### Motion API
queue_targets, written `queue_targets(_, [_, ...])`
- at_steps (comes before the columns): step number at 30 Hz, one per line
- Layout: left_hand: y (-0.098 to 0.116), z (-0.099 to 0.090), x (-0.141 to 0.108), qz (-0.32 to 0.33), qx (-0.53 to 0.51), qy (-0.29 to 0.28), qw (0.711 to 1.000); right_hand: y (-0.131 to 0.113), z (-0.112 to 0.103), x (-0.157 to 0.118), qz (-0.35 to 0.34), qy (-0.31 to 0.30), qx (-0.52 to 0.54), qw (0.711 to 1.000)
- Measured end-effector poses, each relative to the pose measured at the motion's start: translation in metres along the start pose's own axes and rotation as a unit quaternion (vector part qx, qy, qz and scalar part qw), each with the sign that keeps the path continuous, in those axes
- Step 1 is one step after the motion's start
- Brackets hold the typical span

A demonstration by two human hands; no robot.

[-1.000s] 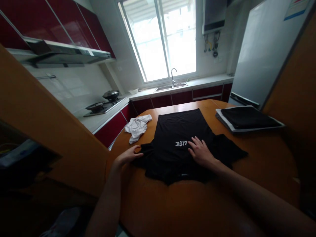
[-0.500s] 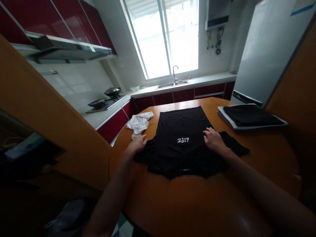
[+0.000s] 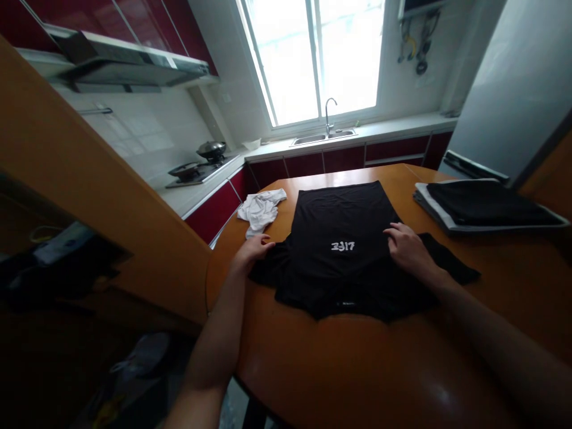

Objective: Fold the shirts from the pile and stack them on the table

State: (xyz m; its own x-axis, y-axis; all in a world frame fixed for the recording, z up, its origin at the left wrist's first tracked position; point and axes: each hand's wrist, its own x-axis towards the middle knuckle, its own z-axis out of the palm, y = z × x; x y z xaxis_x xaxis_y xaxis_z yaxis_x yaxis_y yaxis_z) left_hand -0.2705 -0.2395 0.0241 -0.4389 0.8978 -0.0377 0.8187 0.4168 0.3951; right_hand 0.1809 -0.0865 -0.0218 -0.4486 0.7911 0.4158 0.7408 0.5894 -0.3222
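Resting on the black short-sleeved T-shirt (image 3: 339,220), near its side edge: right hand (image 3: 409,247), fingers bent, thumb apart from them. Left hand (image 3: 254,249) at the shirt's sleeve on the left; cannot tell whether cloth is pinched. Hands well apart from each other. Shirt spread flat on the round orange-brown wooden surface (image 3: 348,357), neckline toward the wearer, small white print mid-cloth.

Containers, far side: metal wok with domed lid (image 3: 211,149), dark shallow pan (image 3: 184,171), both on the cooktop; contents hidden. White bowl (image 3: 252,144) on the counter, inside not readable. Two-basin steel sink (image 3: 308,139) under the window, basin bottoms out of sight.

Crumpled white cloth (image 3: 261,210) beyond left hand; folded stack of black and pale fabric (image 3: 487,202) to the right, lower layers mostly covered. Fridge cut off by frame. Pale item (image 3: 152,351), lower left, lost in shadow.
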Motion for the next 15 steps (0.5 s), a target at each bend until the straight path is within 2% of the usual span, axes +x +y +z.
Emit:
queue_targets(3, [-0.005,-0.004,-0.002,-0.022,-0.007,-0.006,1.0,-0.011,-0.003,-0.004,-0.032,0.031,0.028,0.999])
queue_targets(5, [0.006,-0.003,-0.004,-0.008,0.004,0.04,0.999,-0.021,-0.009,-0.007,-0.054,0.029,0.052,0.997])
queue_targets(7, [0.029,0.001,-0.01,0.053,0.005,0.108,0.993,-0.033,-0.016,-0.01,-0.078,0.003,0.084,0.993])
queue_targets(9, [0.06,0.011,-0.023,0.16,-0.025,0.142,0.977,-0.046,-0.02,-0.014,-0.104,-0.022,0.11,0.988])
queue_targets(12, [0.109,0.039,-0.052,0.327,-0.07,0.079,0.939,-0.061,-0.013,-0.021,-0.135,-0.031,0.116,0.984])
queue_targets(15, [0.137,0.075,-0.078,0.411,-0.033,-0.008,0.911,-0.069,0.007,-0.031,-0.165,-0.062,0.083,0.981])
